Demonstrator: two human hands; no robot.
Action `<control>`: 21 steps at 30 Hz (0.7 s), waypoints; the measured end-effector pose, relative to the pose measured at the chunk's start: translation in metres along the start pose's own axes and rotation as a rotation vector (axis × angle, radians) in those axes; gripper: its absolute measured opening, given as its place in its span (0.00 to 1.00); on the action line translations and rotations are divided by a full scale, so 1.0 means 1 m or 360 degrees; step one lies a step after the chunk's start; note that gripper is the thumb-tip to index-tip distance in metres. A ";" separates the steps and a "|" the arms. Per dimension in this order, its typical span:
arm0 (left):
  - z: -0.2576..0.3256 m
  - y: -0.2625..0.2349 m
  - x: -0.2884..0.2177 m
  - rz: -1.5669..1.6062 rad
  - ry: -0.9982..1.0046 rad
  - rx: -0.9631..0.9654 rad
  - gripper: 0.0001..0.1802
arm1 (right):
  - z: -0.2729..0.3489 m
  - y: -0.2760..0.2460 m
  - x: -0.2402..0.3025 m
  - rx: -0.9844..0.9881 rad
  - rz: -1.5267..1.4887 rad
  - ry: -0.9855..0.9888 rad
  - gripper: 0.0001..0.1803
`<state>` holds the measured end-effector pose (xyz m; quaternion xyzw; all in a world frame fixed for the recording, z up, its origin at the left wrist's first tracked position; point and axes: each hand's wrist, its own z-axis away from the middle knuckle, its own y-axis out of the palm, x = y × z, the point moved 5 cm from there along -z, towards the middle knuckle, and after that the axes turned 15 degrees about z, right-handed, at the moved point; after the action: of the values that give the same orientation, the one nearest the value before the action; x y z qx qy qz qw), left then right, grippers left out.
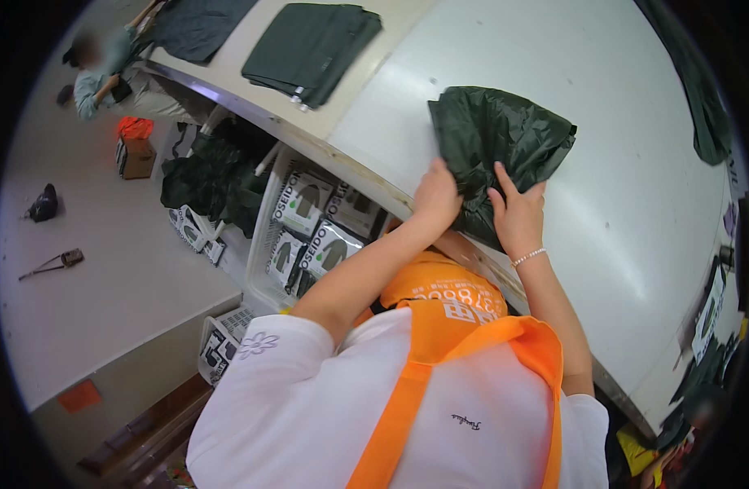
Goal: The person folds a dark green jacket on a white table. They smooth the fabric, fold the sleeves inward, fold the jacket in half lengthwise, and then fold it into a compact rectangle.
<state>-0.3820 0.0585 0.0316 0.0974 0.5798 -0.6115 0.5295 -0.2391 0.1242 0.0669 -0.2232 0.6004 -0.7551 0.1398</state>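
A dark green, thin, shiny piece of fabric [505, 130], which looks like a folded garment, lies loosely bunched on the white table, its near end hanging at the table edge. My left hand [438, 196] is closed at its left edge, with the fingertips partly hidden against the cloth. On its near right part rests my right hand [521, 216], thumb and fingers apart. Creases run through the fabric between the two hands.
A flat stack of dark green folded garments [313, 50] lies at the upper left of the worktable [602, 269]. Below the table edge, a white basket [264, 244] holds several printed packages beside a heap of dark cloth [215, 175]. Another person [105, 81] is at the far left.
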 end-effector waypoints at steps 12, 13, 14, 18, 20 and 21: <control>-0.042 -0.050 0.017 0.0500 0.0637 0.1071 0.15 | -0.124 -0.002 0.130 0.0277 0.1086 0.0014 0.50; -0.052 -0.066 0.027 0.0341 0.0502 0.1260 0.13 | -0.121 0.006 0.132 0.0141 0.1183 -0.0040 0.41; -0.065 -0.081 0.034 0.0184 0.0382 0.1469 0.13 | -0.119 0.017 0.129 0.0075 0.1236 -0.0060 0.38; -0.185 -0.223 0.069 0.0121 0.0879 -0.0680 0.12 | -0.113 0.028 0.132 -0.0023 0.1326 -0.0181 0.32; -0.235 -0.253 0.111 -0.0720 0.0621 -0.0897 0.25 | -0.115 0.024 0.137 0.0059 0.1274 -0.0207 0.45; -0.256 -0.255 0.139 -0.0774 0.0348 -0.0761 0.35 | -0.116 0.018 0.140 0.0161 0.1209 -0.0235 0.45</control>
<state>-0.7609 0.1326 0.0056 -0.1051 0.7660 -0.5526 0.3111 -0.4189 0.1505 0.0524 -0.0317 0.5905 -0.6602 0.4630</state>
